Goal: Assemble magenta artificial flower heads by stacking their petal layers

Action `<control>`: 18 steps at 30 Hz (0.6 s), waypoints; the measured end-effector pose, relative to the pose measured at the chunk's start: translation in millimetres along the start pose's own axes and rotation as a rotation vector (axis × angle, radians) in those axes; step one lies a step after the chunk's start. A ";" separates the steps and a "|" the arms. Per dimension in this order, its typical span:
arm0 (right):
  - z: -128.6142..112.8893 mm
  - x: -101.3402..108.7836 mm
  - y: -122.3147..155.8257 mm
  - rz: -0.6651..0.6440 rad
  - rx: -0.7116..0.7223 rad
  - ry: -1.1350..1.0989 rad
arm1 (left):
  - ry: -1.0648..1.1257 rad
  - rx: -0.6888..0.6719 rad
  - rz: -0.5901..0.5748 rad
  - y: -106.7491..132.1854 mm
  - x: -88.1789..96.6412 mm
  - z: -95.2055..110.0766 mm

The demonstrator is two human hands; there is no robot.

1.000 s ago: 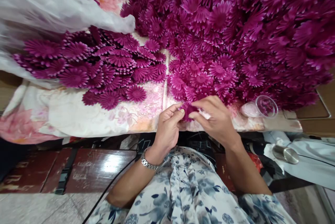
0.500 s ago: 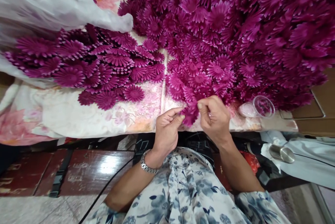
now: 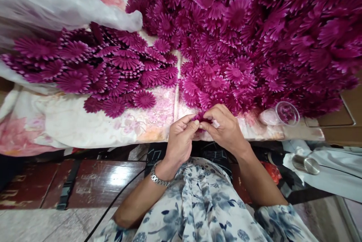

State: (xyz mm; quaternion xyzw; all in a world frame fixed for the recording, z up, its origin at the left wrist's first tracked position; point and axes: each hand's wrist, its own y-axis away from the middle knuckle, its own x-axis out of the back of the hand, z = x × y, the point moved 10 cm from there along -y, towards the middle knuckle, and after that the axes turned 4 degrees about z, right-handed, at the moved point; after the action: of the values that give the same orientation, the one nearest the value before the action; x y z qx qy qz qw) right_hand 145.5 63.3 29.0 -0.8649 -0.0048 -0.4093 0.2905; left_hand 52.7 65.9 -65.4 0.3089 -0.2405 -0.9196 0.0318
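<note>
Between my fingertips, at the front edge of the cloth-covered table, is a purple artificial flower (image 3: 201, 116), mostly hidden by the fingers. My left hand (image 3: 182, 136) pinches it between thumb and forefinger. From the other side my right hand (image 3: 224, 127) is closed on it too, its thumb tip close to the left thumb. Just beyond the hands rises a big heap of purple artificial flowers (image 3: 234, 45). Flat stacks of purple petal pieces (image 3: 113, 68) lie to the left.
A clear plastic cup (image 3: 287, 113) lies tipped on its side at the right, pale material in it. White plastic sheeting (image 3: 65, 0) covers part of the left side. The flowered tablecloth (image 3: 76, 121) runs along the front, above a dark red bench (image 3: 98, 183). A metal cylinder (image 3: 305, 164) sits lower right.
My right hand has moved left and in toward my left hand, its fingers now meeting at the flower. The flower shows less between them. My left hand has hardly moved.
</note>
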 end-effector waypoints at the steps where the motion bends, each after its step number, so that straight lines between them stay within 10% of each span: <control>1: 1.1 -3.4 1.4 0.000 -0.024 -0.017 | -0.009 -0.006 -0.010 0.5 -0.3 -0.5; 18: 22.2 10.5 4.8 0.056 -0.279 -0.221 | -0.053 -0.061 0.036 1.2 1.5 5.3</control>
State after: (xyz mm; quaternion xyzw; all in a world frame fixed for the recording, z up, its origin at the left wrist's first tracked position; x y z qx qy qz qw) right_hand 169.3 68.1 23.1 -0.9363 0.0444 -0.3002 0.1767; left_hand 48.3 66.8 -62.0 0.2791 -0.2185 -0.9337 0.0514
